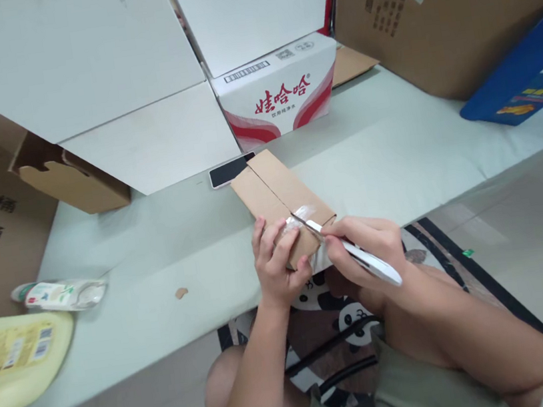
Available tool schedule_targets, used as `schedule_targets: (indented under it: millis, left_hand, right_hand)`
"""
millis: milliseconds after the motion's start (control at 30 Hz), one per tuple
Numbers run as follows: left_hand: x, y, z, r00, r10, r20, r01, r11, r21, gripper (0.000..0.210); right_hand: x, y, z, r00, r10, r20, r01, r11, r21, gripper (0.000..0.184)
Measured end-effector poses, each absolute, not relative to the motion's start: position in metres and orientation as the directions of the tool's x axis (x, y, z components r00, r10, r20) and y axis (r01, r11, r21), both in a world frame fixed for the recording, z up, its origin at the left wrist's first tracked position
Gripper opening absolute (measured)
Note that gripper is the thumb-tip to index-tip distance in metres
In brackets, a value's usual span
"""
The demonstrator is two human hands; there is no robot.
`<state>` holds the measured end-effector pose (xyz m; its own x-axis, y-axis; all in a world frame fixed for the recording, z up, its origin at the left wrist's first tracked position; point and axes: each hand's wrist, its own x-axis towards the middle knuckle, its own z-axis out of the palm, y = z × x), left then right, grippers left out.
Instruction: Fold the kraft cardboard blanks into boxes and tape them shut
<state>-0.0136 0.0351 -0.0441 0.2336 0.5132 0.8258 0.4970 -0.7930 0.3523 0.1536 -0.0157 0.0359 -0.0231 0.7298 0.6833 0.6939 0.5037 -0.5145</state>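
A small brown cardboard box (283,192) lies at a slant on the table's front part, its near end at the edge. Clear tape (306,212) crosses the seam between its two top flaps. My left hand (279,259) grips the near left side of the box, fingers on top and thumb at the near end. My right hand (368,244) is closed round a white utility knife (374,264). The knife's blade meets the seam at the tape; how deep it goes I cannot tell.
A phone (227,172) lies behind the box. White cartons (281,97) stand at the back, and a blue container (521,77) at the right. A yellow bottle (21,360) and a crumpled plastic pack (62,295) lie left on the pale green tabletop (156,246).
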Motion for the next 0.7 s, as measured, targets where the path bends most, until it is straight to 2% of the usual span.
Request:
schedule_targets:
  millis: [167, 267, 333, 433, 500, 600, 700]
  left_hand:
    - [-0.024, 0.041, -0.047, 0.266, 0.524, 0.809, 0.531, -0.78, 0.33, 0.039]
    - [-0.033, 0.044, -0.049, 0.256, 0.524, 0.813, 0.491, -0.794, 0.357, 0.045]
    - [-0.041, 0.047, -0.05, 0.256, 0.534, 0.806, 0.476, -0.795, 0.376, 0.048]
    - [-0.055, 0.051, -0.053, 0.192, 0.608, 0.77, 0.493, -0.738, 0.46, 0.049]
    - [-0.066, 0.054, -0.058, 0.104, 0.665, 0.74, 0.433, -0.7, 0.568, 0.052]
    - [-0.081, 0.057, -0.065, -0.054, 0.749, 0.66, 0.315, -0.615, 0.723, 0.054]
    - [-0.092, 0.057, -0.066, -0.273, 0.796, 0.54, 0.312, -0.458, 0.832, 0.053]
  right_hand:
    - [0.161, -0.027, 0.036, 0.027, 0.666, 0.746, 0.655, 0.552, -0.516, 0.017]
    - [0.175, -0.025, 0.025, 0.215, 0.556, 0.803, 0.553, 0.608, -0.57, 0.029]
    - [0.186, -0.014, 0.013, 0.313, 0.572, 0.758, 0.557, 0.535, -0.635, 0.039]
    - [0.203, 0.016, -0.007, 0.295, 0.771, 0.564, 0.685, 0.241, -0.688, 0.027]
    - [0.212, 0.037, -0.02, 0.203, 0.912, 0.356, 0.783, 0.067, -0.618, 0.026]
    - [0.222, 0.06, -0.035, 0.075, 0.993, 0.091, 0.875, -0.022, -0.483, 0.056]
    - [0.226, 0.067, -0.045, 0.046, 0.999, -0.011, 0.902, -0.046, -0.43, 0.07]
